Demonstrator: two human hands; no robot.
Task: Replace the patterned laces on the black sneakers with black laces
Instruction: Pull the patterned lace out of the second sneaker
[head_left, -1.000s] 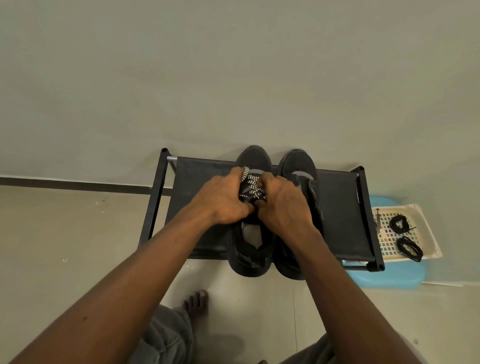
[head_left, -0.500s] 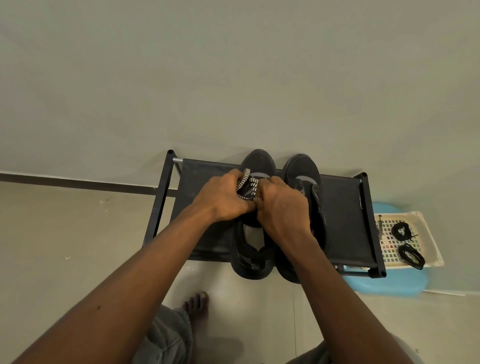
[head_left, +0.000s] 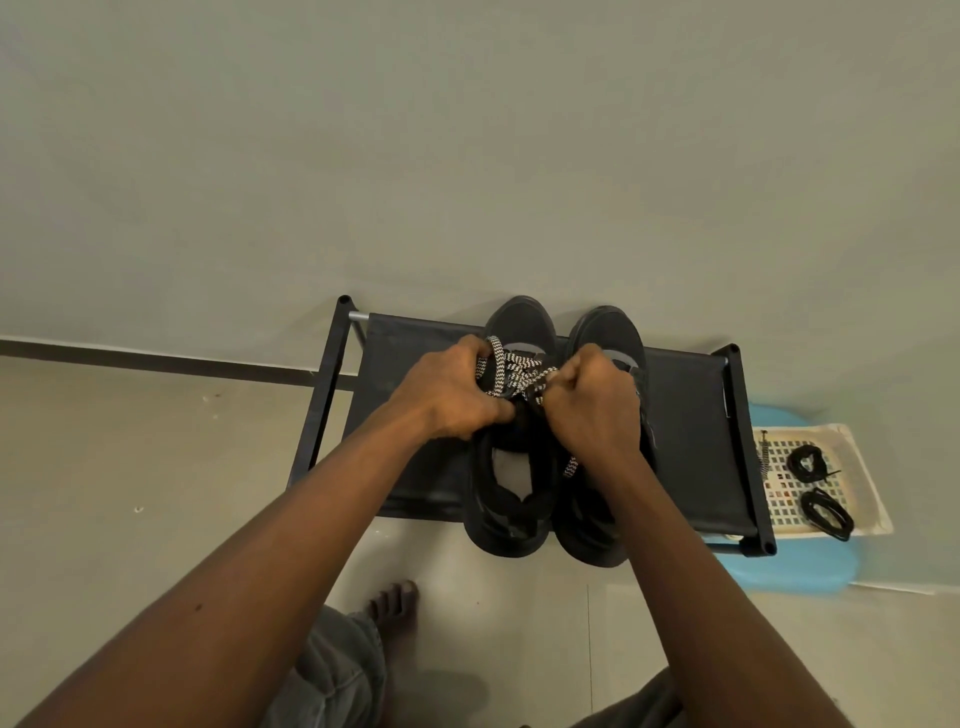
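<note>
Two black sneakers stand side by side on a low black rack (head_left: 691, 415), toes toward the wall. The left sneaker (head_left: 511, 499) carries a black-and-white patterned lace (head_left: 511, 371) over its tongue. My left hand (head_left: 449, 392) grips the lace's left strands. My right hand (head_left: 592, 402) pinches the right strands, and a loose lace end hangs below its wrist. The right sneaker (head_left: 605, 332) is partly hidden behind my right hand. Two coiled black laces (head_left: 818, 486) lie in a basket at the right.
The white perforated basket (head_left: 862, 467) sits on a blue stool (head_left: 795, 569) right of the rack. A grey wall rises just behind the rack. My bare foot (head_left: 395, 608) and grey trouser knees are on the tiled floor in front.
My hands have drawn apart over the left sneaker, pulling the patterned lace looser and showing more of it between them. A lace end now hangs under my right wrist.
</note>
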